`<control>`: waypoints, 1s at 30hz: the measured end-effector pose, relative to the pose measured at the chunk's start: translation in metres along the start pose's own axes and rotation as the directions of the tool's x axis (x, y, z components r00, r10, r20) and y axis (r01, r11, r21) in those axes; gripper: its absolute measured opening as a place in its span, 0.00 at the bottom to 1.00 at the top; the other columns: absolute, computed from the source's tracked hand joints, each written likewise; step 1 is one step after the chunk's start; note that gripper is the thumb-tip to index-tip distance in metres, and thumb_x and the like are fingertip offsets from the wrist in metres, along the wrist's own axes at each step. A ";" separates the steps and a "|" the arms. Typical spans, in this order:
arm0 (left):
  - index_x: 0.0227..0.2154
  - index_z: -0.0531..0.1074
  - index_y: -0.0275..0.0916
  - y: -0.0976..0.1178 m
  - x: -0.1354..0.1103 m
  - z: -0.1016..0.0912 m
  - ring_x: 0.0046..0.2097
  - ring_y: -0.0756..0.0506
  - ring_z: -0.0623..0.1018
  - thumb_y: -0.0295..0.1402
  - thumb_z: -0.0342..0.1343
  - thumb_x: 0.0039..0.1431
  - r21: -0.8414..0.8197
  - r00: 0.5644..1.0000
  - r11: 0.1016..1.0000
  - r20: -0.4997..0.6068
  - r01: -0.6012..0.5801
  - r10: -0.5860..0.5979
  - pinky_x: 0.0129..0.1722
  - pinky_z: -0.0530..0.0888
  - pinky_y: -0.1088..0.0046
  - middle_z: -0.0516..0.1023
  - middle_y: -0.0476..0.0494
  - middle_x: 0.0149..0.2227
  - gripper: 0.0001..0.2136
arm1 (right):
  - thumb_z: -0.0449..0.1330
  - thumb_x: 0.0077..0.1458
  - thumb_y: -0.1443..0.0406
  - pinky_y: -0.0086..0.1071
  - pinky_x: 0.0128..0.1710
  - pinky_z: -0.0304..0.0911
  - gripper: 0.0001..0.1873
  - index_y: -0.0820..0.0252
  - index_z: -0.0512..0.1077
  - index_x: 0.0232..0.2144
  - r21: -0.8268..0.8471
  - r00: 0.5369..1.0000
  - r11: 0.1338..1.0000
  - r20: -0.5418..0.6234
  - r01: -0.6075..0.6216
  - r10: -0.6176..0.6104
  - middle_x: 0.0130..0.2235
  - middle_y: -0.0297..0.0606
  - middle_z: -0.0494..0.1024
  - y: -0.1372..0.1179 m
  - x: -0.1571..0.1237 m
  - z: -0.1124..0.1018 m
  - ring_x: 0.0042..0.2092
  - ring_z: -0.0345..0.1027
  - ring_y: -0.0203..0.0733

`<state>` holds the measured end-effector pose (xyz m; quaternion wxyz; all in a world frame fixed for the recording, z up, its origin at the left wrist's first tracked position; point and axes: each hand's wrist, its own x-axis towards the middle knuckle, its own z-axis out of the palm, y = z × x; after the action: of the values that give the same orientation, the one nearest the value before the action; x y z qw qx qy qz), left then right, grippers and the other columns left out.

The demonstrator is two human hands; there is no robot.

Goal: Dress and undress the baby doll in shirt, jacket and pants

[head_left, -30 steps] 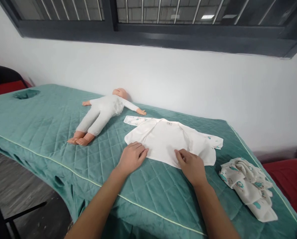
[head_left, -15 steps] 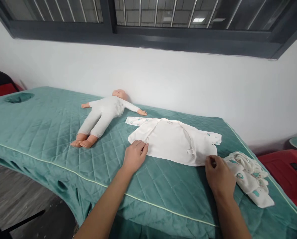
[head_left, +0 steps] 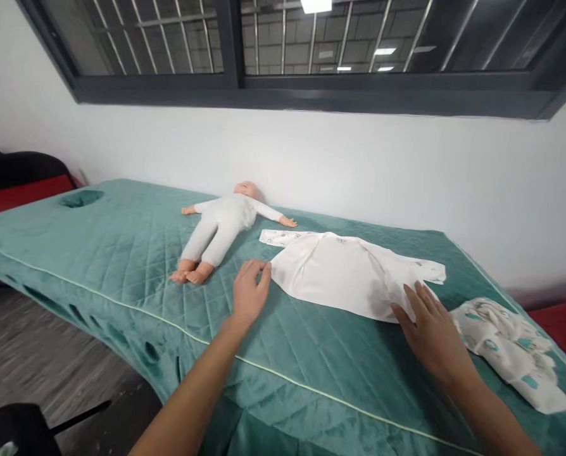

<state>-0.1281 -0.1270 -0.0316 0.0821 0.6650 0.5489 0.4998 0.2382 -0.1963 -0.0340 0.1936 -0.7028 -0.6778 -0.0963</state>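
A white baby shirt [head_left: 340,272] lies spread flat on the green quilted bed [head_left: 121,253]. My left hand [head_left: 249,292] rests flat on the quilt at the shirt's left edge, fingers stretched out and empty. My right hand [head_left: 432,329] lies open with fingers flat on the shirt's lower right corner. A baby doll [head_left: 219,225] in a white suit lies on its back beyond my left hand, head against the wall.
A crumpled patterned garment [head_left: 513,351] sits on the bed to the right of my right hand. The white wall and a dark-framed window run behind the bed. Red seats [head_left: 24,190] stand at the far left, and something red shows at the far right. Floor lies below the bed's near edge.
My right hand slid right along the shirt's lower edge to its right corner, pinched there briefly, and now lies flat. My left hand stayed at the left edge. The view shifted slightly.
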 end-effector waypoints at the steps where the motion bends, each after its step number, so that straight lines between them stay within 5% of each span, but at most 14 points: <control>1: 0.33 0.72 0.41 -0.010 0.009 -0.013 0.43 0.44 0.75 0.37 0.48 0.67 0.011 0.999 1.000 -0.039 -0.014 0.014 0.45 0.71 0.65 0.78 0.44 0.36 0.10 | 0.44 0.67 0.51 0.53 0.67 0.52 0.34 0.70 0.63 0.62 0.061 0.998 0.996 -0.023 0.061 -0.059 0.68 0.61 0.59 -0.014 0.008 -0.001 0.70 0.50 0.59; 4: 0.44 0.73 0.40 -0.048 0.042 -0.059 0.53 0.41 0.74 0.35 0.49 0.65 0.098 0.990 0.995 -0.138 -0.021 0.034 0.56 0.70 0.60 0.77 0.39 0.48 0.10 | 0.47 0.66 0.50 0.49 0.68 0.51 0.31 0.63 0.64 0.62 0.264 0.987 0.952 0.004 0.155 -0.162 0.68 0.52 0.61 -0.072 0.041 0.000 0.70 0.51 0.54; 7: 0.48 0.74 0.40 -0.093 0.075 -0.098 0.61 0.36 0.68 0.34 0.54 0.61 0.246 0.987 0.967 -0.157 0.072 -0.033 0.64 0.64 0.54 0.72 0.36 0.56 0.14 | 0.51 0.64 0.49 0.49 0.67 0.54 0.30 0.56 0.64 0.62 0.444 0.972 0.892 0.158 0.089 -0.176 0.67 0.45 0.64 -0.139 0.085 0.014 0.67 0.57 0.53; 10: 0.56 0.71 0.39 -0.131 0.098 -0.121 0.64 0.34 0.67 0.37 0.58 0.58 0.166 0.964 0.949 -0.060 0.267 -0.261 0.64 0.64 0.52 0.68 0.34 0.61 0.22 | 0.51 0.65 0.51 0.48 0.64 0.58 0.30 0.55 0.60 0.65 0.576 0.950 0.815 0.214 0.064 -0.226 0.67 0.43 0.64 -0.200 0.142 0.038 0.66 0.60 0.53; 12: 0.61 0.65 0.40 -0.146 0.107 -0.127 0.61 0.35 0.71 0.42 0.58 0.59 -0.001 0.897 0.900 0.080 0.436 -0.435 0.60 0.69 0.54 0.67 0.33 0.63 0.28 | 0.52 0.65 0.53 0.49 0.65 0.54 0.31 0.56 0.59 0.66 0.595 0.946 0.796 0.186 0.108 -0.267 0.68 0.45 0.62 -0.235 0.187 0.059 0.68 0.56 0.54; 15: 0.63 0.64 0.44 -0.153 0.119 -0.124 0.58 0.36 0.75 0.46 0.60 0.58 -0.182 0.799 0.782 0.227 0.596 -0.557 0.57 0.72 0.57 0.70 0.36 0.63 0.31 | 0.52 0.64 0.51 0.50 0.66 0.51 0.39 0.67 0.50 0.69 0.565 0.955 0.821 0.192 0.081 -0.226 0.69 0.55 0.58 -0.280 0.261 0.094 0.68 0.55 0.58; 20: 0.59 0.68 0.40 -0.153 0.146 -0.104 0.48 0.36 0.81 0.45 0.62 0.57 -0.525 0.721 0.501 0.414 0.688 -0.555 0.47 0.78 0.57 0.80 0.35 0.51 0.28 | 0.47 0.61 0.39 0.54 0.61 0.57 0.52 0.76 0.43 0.69 0.538 0.953 0.839 0.286 -0.078 -0.095 0.63 0.65 0.65 -0.332 0.353 0.141 0.62 0.63 0.66; 24: 0.50 0.73 0.33 -0.162 0.163 -0.088 0.42 0.34 0.82 0.46 0.60 0.58 -0.609 0.698 0.356 0.532 0.709 -0.480 0.40 0.80 0.54 0.82 0.33 0.40 0.24 | 0.47 0.58 0.36 0.53 0.60 0.59 0.53 0.77 0.53 0.66 0.567 0.941 0.816 0.323 -0.112 -0.095 0.64 0.66 0.63 -0.352 0.376 0.152 0.61 0.63 0.68; 30: 0.46 0.75 0.34 -0.142 0.152 -0.066 0.48 0.31 0.82 0.47 0.63 0.54 -0.665 0.740 0.355 0.479 0.657 -0.471 0.42 0.80 0.51 0.83 0.32 0.41 0.23 | 0.52 0.54 0.35 0.48 0.60 0.61 0.55 0.75 0.57 0.65 0.571 0.922 0.813 0.364 -0.111 -0.130 0.66 0.63 0.62 -0.330 0.368 0.121 0.64 0.60 0.65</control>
<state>-0.2856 0.0217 -0.0052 0.5958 0.3679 0.4442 0.5589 -0.0807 0.1913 0.0494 0.2610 -0.6111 -0.7026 0.2546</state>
